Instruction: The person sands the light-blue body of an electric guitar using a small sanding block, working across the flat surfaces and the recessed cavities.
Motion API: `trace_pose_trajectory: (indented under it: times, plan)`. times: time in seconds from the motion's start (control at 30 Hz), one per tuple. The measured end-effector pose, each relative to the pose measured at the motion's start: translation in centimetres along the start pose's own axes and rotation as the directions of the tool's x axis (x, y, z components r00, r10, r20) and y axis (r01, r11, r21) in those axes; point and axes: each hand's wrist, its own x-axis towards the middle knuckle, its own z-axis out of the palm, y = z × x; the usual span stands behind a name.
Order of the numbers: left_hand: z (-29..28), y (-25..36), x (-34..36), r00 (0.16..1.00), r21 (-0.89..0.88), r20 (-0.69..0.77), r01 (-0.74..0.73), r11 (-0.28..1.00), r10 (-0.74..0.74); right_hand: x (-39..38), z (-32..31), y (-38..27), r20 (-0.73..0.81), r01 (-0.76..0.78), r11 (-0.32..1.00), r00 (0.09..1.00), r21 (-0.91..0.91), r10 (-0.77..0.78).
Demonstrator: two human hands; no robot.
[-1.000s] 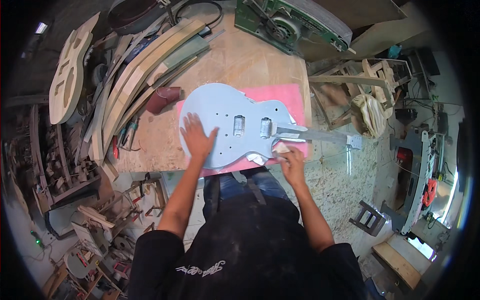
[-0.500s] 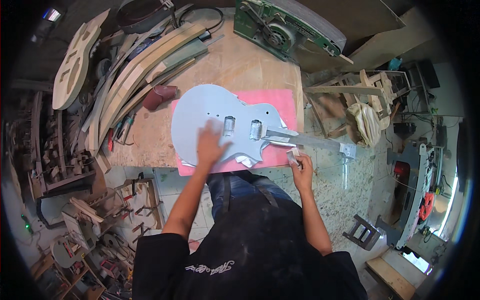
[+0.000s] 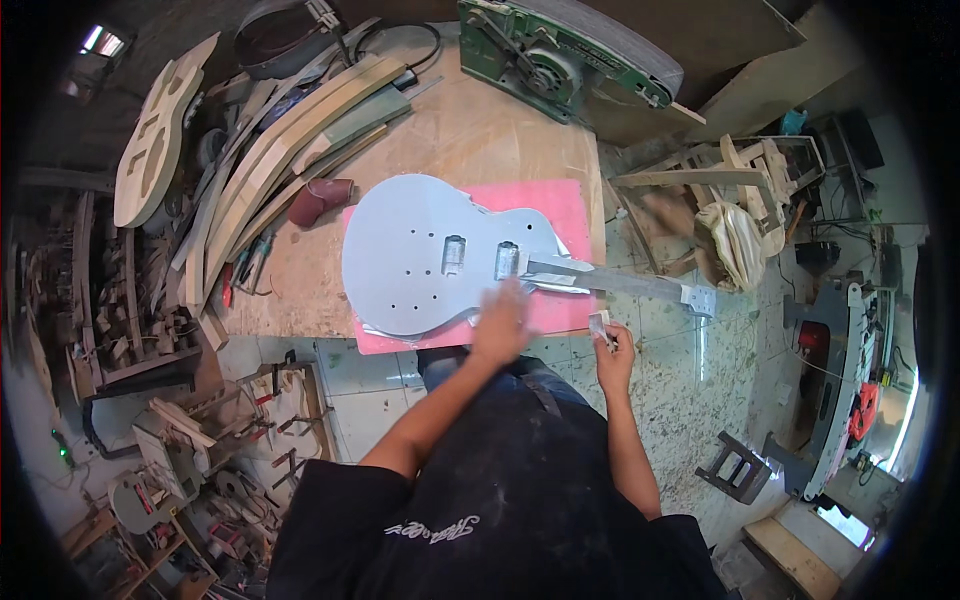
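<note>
Pale blue, the guitar (image 3: 385, 230) lies flat on a pink sheet (image 3: 567, 205) on the wooden counter (image 3: 520, 150). The left grip (image 3: 503, 325) is blurry by the guitar's near edge; I cannot tell if it is curled or loose. The right grip (image 3: 614, 351) pinches a small white scrap (image 3: 599, 323).

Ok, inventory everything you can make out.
Workbench: 1, tan, centre
Pink sheet: 1, pink, on the workbench
Guitar: 1, pale blue, on the pink sheet
Belt sander: 1, green, workbench's far side
Roll: 1, dark red, left of the guitar
Curved wood pieces: several, mostly tan, workbench's left
Unpainted guitar body: at least 1, pale, upper left
Clutter: uncountable, mixed, both sides
Small piece: 1, whitish, in the right hand
Left hand: 1, bare, blurred, near the guitar
Right hand: 1, bare, below guitar's neck
</note>
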Motion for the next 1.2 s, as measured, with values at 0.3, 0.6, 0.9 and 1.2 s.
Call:
trace_pose_trajectory:
  times: [0.3,0.6,0.9,1.2]
  plan:
    - [-4.3,-12.2,-5.0,0.920,0.086,-0.330,0.250,0.964,-0.210,0.2,-1.1,0.8,-0.003,-0.023,0.999,1.000,-0.033,0.022]
    - [-8.8,-20.7,-7.0,0.633,0.015,-0.312,0.749,0.663,-0.708,0.6,-0.8,1.4,-0.033,-0.023,1.000,0.999,0.005,0.023]
    - [-9.3,-16.4,6.8,0.731,0.098,-0.507,0.575,0.812,-0.456,-0.2,-1.9,0.8,-0.096,-0.017,1.000,0.995,-0.006,0.017]
    - [-5.9,-5.7,17.5,0.995,0.173,-0.092,0.064,0.983,-0.049,-3.8,-2.6,1.5,-0.124,-0.090,0.994,0.989,-0.057,0.082]
